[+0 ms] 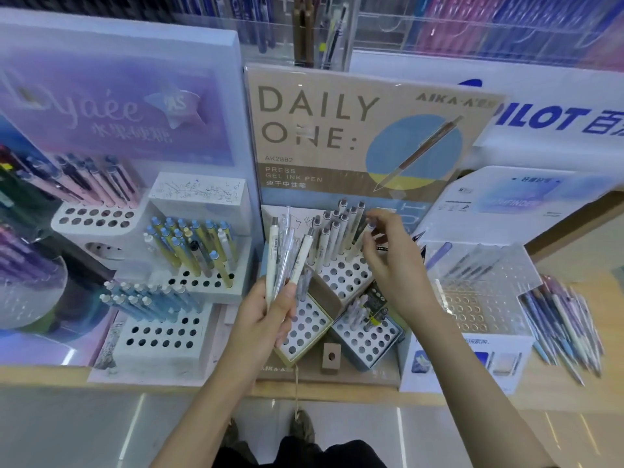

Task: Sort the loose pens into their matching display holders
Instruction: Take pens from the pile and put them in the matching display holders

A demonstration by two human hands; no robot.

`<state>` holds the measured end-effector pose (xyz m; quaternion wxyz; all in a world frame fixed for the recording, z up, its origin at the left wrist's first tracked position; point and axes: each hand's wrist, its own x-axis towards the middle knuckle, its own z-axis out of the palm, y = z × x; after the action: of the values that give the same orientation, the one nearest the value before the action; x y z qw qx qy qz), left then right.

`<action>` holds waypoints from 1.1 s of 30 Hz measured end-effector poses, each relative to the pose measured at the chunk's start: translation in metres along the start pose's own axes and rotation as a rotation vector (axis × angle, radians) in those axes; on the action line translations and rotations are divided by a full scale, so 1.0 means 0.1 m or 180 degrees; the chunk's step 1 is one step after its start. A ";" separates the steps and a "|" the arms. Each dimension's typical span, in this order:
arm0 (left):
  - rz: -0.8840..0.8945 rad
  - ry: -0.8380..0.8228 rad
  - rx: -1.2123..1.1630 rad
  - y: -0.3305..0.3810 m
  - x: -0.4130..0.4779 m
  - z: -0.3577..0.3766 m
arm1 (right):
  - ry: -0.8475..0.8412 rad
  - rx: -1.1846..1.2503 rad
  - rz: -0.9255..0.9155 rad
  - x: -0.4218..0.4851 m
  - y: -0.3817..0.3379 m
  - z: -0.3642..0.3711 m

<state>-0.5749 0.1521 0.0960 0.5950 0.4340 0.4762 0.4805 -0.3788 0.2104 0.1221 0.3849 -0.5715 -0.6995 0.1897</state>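
Several pens form a bundle of pens [285, 255] gripped in the left hand [270, 315]. Its fingers and thumb are curled round the lower barrels. The bundle comprises white-barrelled and clear-barrelled pens. Their long axes run roughly upright, fanning slightly, with the clicker ends pointing up and away from the person. The bundle is in front of the left part of the "DAILY ONE" backboard [337, 130] and above the lower-left holder [305, 327].

The right hand [388, 258] is at the right end of the cream pens [332, 241] standing in the upper holder [344, 276]. Its fingers are loosely curled, with thumb and forefinger close to a grey pen top. Motion blur prevents confirming whether they pinch it.

The cream pens stand in the rear rows of the upper holder, leaning slightly left, grey clickers up. The front holes are vacant.

The lower-right holder [368, 339] contains a few pens [363, 312], upright and leaning.

On the right, a clear acrylic holder [479, 288] stands on a white base. Beside it, loose pens [567, 329] lie flat on the wooden counter [553, 383], long axes running near to far.

On the left display, yellow-and-blue pens [192, 244] and light blue pens [148, 298] stand in white perforated blocks.
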 end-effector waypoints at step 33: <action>0.0033 0.0073 -0.0296 0.11 -0.01 0.09 | 0.0964 0.0865 0.1179 -0.24 -0.37 0.21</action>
<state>-0.5675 0.1525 0.1081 0.6065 0.4028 0.4579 0.5101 -0.4173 0.1810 0.1270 0.5170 -0.6547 -0.4856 0.2613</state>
